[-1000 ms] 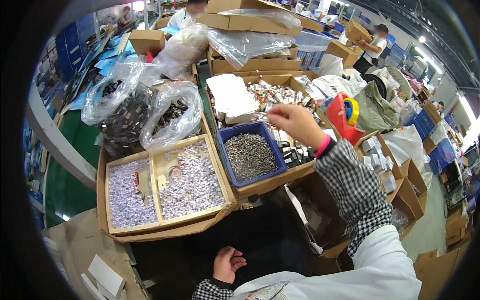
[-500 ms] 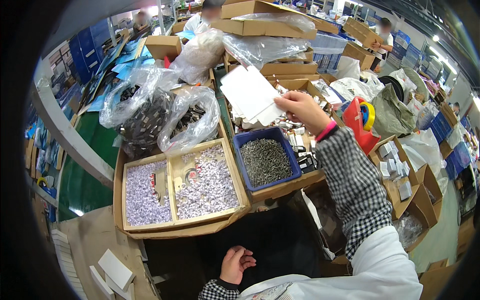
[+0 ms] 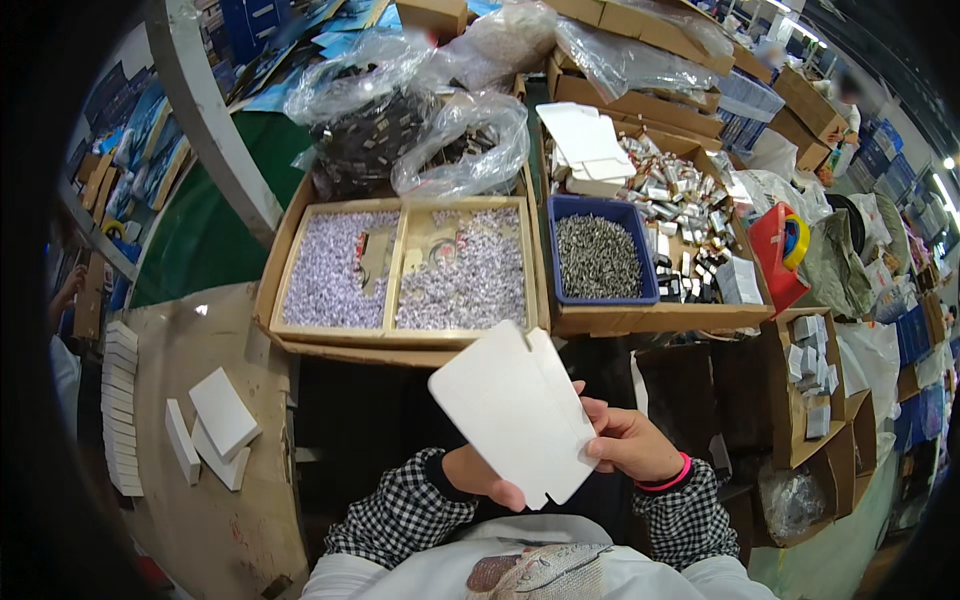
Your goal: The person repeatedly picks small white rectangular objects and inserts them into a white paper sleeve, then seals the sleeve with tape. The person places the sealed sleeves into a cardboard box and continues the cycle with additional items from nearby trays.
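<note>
A flat white carton blank (image 3: 515, 415) with notched corners is held up in front of me, tilted. My left hand (image 3: 482, 478) grips its lower left edge, the fingers mostly hidden behind it. At its right edge my right hand (image 3: 635, 442), with a pink band at the wrist, pinches it between thumb and fingers. Beyond it, a stack of similar white blanks (image 3: 585, 145) lies on an open box of small metal and black parts (image 3: 690, 205). A blue bin (image 3: 605, 298) full of small metal screw-like pieces stands at the near left of that box.
Left of the bin, a two-part wooden tray (image 3: 392, 270) holds many tiny whitish pieces. Clear bags of dark parts (image 3: 375, 140) lie behind it. White boxes (image 3: 222, 412) rest on the left table. A red tape dispenser (image 3: 775, 250) and cartons of small white boxes (image 3: 812, 375) are at right.
My right hand has come back from the far box toward me with a white blank. My left hand has risen from my lap and taken hold of it. The view has tilted down.
</note>
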{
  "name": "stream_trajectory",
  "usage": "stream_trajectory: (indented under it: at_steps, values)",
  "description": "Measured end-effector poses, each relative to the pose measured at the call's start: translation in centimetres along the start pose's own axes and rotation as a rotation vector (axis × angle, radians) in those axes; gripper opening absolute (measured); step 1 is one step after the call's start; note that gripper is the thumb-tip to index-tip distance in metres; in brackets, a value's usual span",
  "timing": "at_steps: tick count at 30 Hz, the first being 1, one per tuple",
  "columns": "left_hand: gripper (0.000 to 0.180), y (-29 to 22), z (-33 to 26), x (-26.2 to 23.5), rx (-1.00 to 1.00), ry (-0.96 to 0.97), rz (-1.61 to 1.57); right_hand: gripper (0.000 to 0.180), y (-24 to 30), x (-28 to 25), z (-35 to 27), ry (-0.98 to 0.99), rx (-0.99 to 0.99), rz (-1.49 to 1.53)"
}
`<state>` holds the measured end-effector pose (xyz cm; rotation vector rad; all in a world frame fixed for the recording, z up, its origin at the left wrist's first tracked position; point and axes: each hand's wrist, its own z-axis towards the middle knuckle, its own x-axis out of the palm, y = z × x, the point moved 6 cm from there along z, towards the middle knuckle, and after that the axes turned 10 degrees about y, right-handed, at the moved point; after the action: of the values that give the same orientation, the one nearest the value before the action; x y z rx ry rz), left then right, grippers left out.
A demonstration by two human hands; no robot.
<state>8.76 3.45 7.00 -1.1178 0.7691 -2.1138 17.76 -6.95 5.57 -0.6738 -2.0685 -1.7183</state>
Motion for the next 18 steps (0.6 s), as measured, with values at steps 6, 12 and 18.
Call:
stream_trajectory:
  at_steps: [6,12,18]
  values:
    - [0.103,0.4,-1.2,-0.6,-0.368,-0.341,0.85,0.074,0.8,-1.1,-1.5,-0.182,-0.19,-0.45]
    - [0.104,1.9,-1.0,0.8,-0.519,-0.287,0.98,0.11,0.4,1.1,-2.3,-0.108,-0.235,-0.759]
    - [0.108,2.8,-1.0,1.4,-0.48,-0.266,0.915,0.109,0.0,0.6,-2.3,-0.071,-0.321,-0.835]
